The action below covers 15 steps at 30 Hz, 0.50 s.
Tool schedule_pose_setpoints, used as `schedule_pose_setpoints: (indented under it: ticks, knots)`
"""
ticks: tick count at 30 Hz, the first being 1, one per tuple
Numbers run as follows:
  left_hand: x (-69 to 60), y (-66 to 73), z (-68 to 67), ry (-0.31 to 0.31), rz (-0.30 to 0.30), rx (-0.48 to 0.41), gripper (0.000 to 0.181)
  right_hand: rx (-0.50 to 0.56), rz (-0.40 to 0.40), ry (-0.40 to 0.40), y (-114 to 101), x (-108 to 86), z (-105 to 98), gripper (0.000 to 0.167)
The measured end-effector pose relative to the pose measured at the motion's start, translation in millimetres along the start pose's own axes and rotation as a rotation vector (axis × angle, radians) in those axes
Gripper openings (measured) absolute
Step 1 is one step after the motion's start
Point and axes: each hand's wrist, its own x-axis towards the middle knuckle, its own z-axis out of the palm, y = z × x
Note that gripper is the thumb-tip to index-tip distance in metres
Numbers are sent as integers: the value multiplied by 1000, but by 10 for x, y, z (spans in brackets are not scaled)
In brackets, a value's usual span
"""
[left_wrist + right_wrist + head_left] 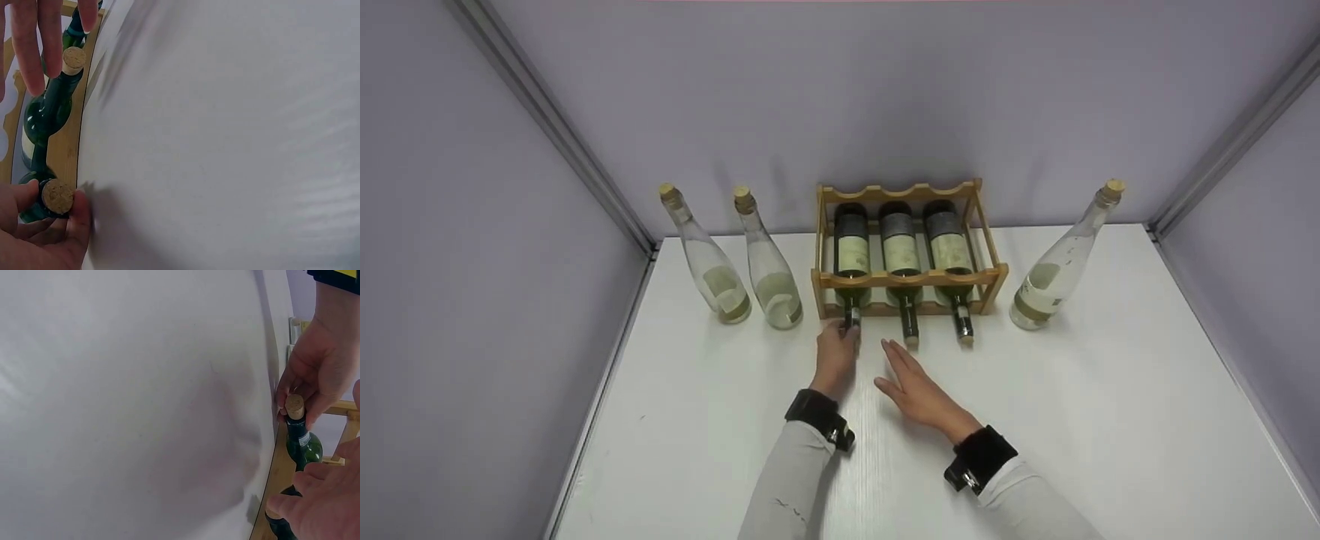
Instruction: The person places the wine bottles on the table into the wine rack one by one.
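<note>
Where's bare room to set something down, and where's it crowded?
White tabletop is bare right of the right hand, nearer than the lone clear-glass bottle, and left of the left hand, nearer than the paired clear-glass bottles. Crowded: before the wooden rack, where green bottles protrude.

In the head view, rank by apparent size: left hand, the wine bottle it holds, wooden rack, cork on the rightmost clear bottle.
1. Wooden rack
2. Wine bottle, partly hidden but longer than the hand
3. Left hand
4. Cork
</note>
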Motion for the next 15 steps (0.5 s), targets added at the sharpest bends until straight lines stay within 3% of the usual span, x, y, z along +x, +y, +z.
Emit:
schedule_pose_setpoints:
  ticks: [8, 15]
  knots:
    - [15, 15, -34, -74, -23, 0, 22, -9, -2, 6, -12, -13, -7, 71]
    - [61, 24, -77, -90, -3, 100, 26, -5, -6, 8, 10, -11, 0, 70]
